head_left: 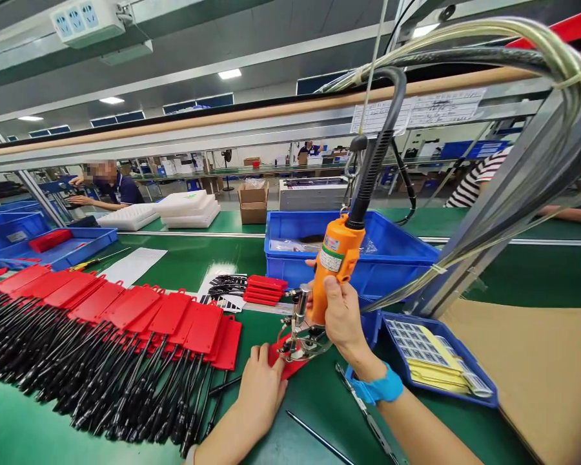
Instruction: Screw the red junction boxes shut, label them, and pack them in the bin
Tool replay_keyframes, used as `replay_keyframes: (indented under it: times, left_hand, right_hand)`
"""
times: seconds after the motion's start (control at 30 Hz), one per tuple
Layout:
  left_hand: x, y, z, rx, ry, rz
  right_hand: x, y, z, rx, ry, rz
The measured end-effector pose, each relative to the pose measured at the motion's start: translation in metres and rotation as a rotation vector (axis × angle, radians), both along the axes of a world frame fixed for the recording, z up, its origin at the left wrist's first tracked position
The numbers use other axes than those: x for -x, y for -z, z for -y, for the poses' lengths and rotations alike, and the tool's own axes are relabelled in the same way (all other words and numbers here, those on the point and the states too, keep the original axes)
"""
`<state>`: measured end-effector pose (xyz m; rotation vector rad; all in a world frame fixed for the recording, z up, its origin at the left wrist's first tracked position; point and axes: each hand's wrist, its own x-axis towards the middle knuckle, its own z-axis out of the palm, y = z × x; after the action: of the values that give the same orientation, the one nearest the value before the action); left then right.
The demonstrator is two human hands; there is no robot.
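My right hand [341, 316] is closed around the orange handheld tool [336, 258], which hangs from a thick black cable. The tool's metal head [297, 329] is down on a red plate [293, 367] on the green table. My left hand [261, 387] presses on the left side of that red plate, fingers together at its edge; a black rod shows beside the hand. To the left, several red plates [157, 313] with black rods [126, 394] lie in a long overlapping row. A blue band [377, 386] circles my right wrist.
A blue bin [290, 265] stands behind the tool; a blue tray [484, 395] with labels and cardboard [532, 361] lie right. A dark rod [319, 438] and metal tool [368, 413] lie near my right forearm. Small red pieces [265, 290] lie ahead. A person [126, 190] sits back left.
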<state>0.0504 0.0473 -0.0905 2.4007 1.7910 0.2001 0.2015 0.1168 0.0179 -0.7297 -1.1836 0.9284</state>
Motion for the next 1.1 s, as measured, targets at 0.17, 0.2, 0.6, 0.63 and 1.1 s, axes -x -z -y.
replay_keyframes:
  times: [0.17, 0.2, 0.6, 0.63, 1.1]
  left_hand:
    - [-0.001, -0.003, 0.002, -0.016, 0.008, -0.021]
    - [-0.001, -0.004, 0.002, -0.019, 0.008, -0.024]
    - [-0.002, 0.003, -0.001, 0.013, -0.002, -0.014]
    - [-0.001, 0.002, -0.001, 0.011, 0.004, -0.005]
    - [0.014, 0.008, 0.004, 0.084, 0.187, 0.158]
  right_hand:
    - [0.001, 0.002, 0.003, 0.004, 0.024, 0.017]
    - [0.001, 0.002, 0.004, 0.003, 0.032, 0.021]
    - [0.007, 0.018, 0.018, -0.047, 0.020, 0.003]
    - [0.006, 0.016, 0.020, -0.054, 0.019, -0.002]
    - [-0.002, -0.046, -0.009, -0.122, 0.057, 0.004]
